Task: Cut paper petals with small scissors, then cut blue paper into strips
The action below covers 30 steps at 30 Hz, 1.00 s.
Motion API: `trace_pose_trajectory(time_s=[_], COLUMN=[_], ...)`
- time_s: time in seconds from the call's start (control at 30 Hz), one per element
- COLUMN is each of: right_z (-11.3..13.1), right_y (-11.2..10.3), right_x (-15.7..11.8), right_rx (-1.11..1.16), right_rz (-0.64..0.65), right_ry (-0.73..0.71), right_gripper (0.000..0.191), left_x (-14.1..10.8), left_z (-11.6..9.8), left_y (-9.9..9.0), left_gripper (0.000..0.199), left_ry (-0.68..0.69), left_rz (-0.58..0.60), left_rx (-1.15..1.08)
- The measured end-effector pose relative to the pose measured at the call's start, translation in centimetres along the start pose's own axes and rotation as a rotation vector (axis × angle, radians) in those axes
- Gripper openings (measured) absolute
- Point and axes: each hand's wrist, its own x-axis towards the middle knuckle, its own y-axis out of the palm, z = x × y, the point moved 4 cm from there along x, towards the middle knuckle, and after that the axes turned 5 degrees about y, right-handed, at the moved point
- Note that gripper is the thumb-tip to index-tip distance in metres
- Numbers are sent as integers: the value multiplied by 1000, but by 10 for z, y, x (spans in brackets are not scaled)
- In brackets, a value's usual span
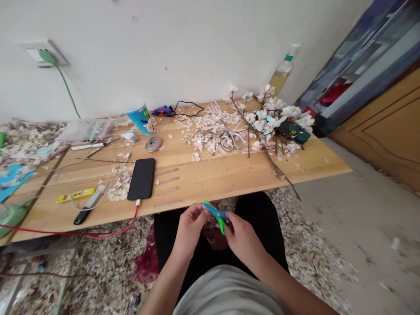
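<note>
Long pale wooden tabletop (197,183), white-blossomed brown branches (275,105) on its right end, left hand (190,222) pinched, contents impossible to tell, right hand (243,236) grasping small blue-and-green plastic scissors (218,214), by the tabletop's near edge.

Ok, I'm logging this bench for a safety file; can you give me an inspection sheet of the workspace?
Surface: wooden table, strewn with pale scraps.
Job's things: blue-and-green scissors, at the near table edge.
Clutter: phone, blue cup, grey scissors, blossom branches.
Hands: right hand has its grip on the blue-and-green scissors; left hand is at their tip, anything pinched there too small to tell.
Cables: red cable into the phone; green cable into a wall socket.
Surroundings: scraps litter the floor; bottle beside the wall.
</note>
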Motion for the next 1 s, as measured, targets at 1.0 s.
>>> trace_pose_trajectory(time_s=[1.0], right_z=[-39], right_y=[54], right_x=[9], right_rx=[-274], right_rz=[259], right_ry=[-548], right_gripper=[5], left_x=[181], left_z=[-45], left_y=[-15], left_gripper=[37], left_ry=[725], left_rz=[48], left_rx=[1121])
